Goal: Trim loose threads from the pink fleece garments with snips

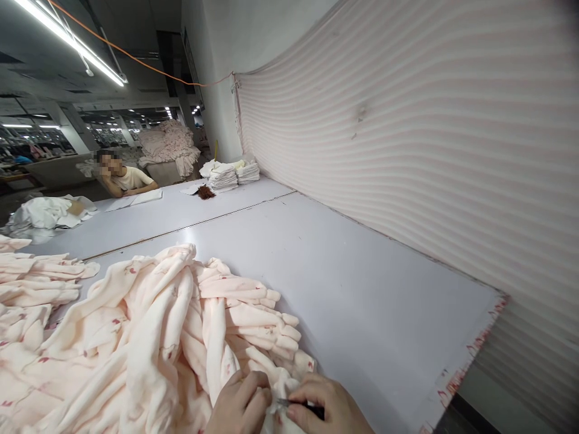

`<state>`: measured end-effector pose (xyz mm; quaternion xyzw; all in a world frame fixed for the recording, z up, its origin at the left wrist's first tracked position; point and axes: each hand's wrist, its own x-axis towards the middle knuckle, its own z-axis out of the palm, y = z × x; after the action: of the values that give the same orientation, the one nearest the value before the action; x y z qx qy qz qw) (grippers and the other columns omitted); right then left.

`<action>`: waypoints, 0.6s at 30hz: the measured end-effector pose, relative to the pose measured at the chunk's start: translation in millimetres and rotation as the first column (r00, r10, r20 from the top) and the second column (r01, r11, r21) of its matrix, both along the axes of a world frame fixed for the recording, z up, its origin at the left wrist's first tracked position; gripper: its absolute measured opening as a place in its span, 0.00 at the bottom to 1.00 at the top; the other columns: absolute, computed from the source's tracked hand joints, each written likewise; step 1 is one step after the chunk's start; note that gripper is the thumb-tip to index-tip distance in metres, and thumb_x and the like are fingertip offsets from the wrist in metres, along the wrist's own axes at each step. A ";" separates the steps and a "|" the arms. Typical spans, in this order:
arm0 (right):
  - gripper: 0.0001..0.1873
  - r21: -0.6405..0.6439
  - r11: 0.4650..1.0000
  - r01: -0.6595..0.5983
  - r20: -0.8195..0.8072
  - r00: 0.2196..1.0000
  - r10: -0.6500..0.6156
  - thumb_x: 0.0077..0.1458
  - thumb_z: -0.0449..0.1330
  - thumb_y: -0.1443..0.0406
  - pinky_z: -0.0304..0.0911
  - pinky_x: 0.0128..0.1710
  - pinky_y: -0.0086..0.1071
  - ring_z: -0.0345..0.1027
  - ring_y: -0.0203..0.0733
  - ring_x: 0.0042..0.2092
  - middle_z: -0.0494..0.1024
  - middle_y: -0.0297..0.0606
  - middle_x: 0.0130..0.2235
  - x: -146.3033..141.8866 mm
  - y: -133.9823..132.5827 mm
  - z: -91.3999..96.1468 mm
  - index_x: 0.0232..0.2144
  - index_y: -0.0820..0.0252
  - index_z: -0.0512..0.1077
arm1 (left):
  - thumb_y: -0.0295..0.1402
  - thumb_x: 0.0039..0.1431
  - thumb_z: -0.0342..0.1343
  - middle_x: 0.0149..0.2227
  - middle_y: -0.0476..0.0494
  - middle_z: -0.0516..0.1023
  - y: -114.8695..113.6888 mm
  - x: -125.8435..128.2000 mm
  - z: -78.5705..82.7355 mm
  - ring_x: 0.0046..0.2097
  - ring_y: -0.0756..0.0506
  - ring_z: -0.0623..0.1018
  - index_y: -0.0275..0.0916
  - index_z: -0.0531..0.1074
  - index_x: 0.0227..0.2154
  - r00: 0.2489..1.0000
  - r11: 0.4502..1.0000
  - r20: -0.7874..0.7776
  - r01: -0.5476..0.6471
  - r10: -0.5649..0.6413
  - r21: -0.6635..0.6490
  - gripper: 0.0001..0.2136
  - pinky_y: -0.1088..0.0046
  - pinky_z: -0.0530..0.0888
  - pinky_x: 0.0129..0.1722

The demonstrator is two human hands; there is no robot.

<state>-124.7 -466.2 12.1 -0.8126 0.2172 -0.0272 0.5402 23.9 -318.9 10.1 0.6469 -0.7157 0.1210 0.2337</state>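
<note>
The table [344,289] has a smooth, faintly glossy, plastic-looking top, and the heaped garments [154,337] on it are soft, matt, plush-looking cloth. At the table's near side, the small tool [284,402] shows a grey metal tip and dark handle; alongside the table hangs a striped sheet [407,150] of matt, rippled cloth.
</note>
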 end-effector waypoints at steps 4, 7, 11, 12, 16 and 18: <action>0.08 0.013 1.000 -0.023 -0.017 1.000 0.023 0.50 0.61 0.66 0.58 0.32 0.24 0.70 0.38 0.34 0.77 0.33 0.29 -3.4 -0.5 1.9 0.28 0.53 0.81 | 0.28 0.67 0.40 0.26 0.44 0.74 -2.0 -2.0 0.8 0.25 0.49 0.68 0.36 0.66 0.28 1.000 1.000 -0.003 0.018 -0.018 -0.016 0.13 0.76 0.68 0.25; 0.09 0.000 1.000 -0.008 -0.026 1.000 0.008 0.50 0.60 0.66 0.58 0.31 0.26 0.69 0.39 0.32 0.76 0.33 0.28 -6.7 -2.1 1.1 0.25 0.55 0.81 | 0.26 0.67 0.38 0.27 0.44 0.74 -1.8 -1.7 1.3 0.25 0.49 0.68 0.36 0.66 0.28 1.000 1.000 -0.014 0.007 -0.007 -0.018 0.14 0.76 0.68 0.26; 0.08 0.181 0.979 0.091 0.009 0.996 -0.094 0.51 0.59 0.63 0.61 0.35 0.28 0.68 0.42 0.35 0.75 0.34 0.30 -5.2 -1.8 -4.1 0.29 0.59 0.78 | 0.24 0.66 0.36 0.26 0.45 0.74 -2.0 -2.0 3.1 0.24 0.49 0.68 0.37 0.64 0.27 1.000 0.999 -0.005 -0.008 0.008 -0.052 0.15 0.77 0.68 0.25; 0.09 0.264 0.957 0.116 0.022 0.992 -0.126 0.50 0.60 0.63 0.61 0.36 0.29 0.68 0.42 0.36 0.74 0.34 0.31 -2.7 -0.6 -6.5 0.34 0.59 0.77 | 0.24 0.66 0.37 0.25 0.45 0.74 -2.2 -2.4 2.8 0.24 0.49 0.67 0.38 0.64 0.27 1.000 0.998 0.004 -0.007 0.008 -0.062 0.15 0.77 0.68 0.24; 0.11 0.466 0.880 0.091 0.083 0.986 -0.146 0.46 0.60 0.67 0.60 0.35 0.27 0.64 0.39 0.34 0.69 0.30 0.29 12.7 8.8 -17.8 0.35 0.60 0.74 | 0.22 0.63 0.40 0.26 0.45 0.74 -1.7 -3.4 -2.6 0.23 0.49 0.68 0.38 0.64 0.28 1.000 0.999 0.003 -0.004 0.004 -0.043 0.11 0.76 0.68 0.23; 0.04 0.445 0.892 0.082 0.124 0.981 -0.152 0.48 0.60 0.66 0.56 0.31 0.26 0.60 0.36 0.31 0.64 0.28 0.25 18.1 13.3 -22.0 0.25 0.61 0.71 | 0.21 0.60 0.42 0.26 0.44 0.73 0.5 -2.2 -6.7 0.24 0.49 0.70 0.38 0.64 0.29 0.999 1.000 -0.040 -0.007 0.007 -0.018 0.09 0.76 0.69 0.24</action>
<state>-106.6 -452.9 -9.8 -0.6511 0.2235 -0.0733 0.7216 21.7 -318.4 3.4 0.6496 -0.7074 0.1155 0.2536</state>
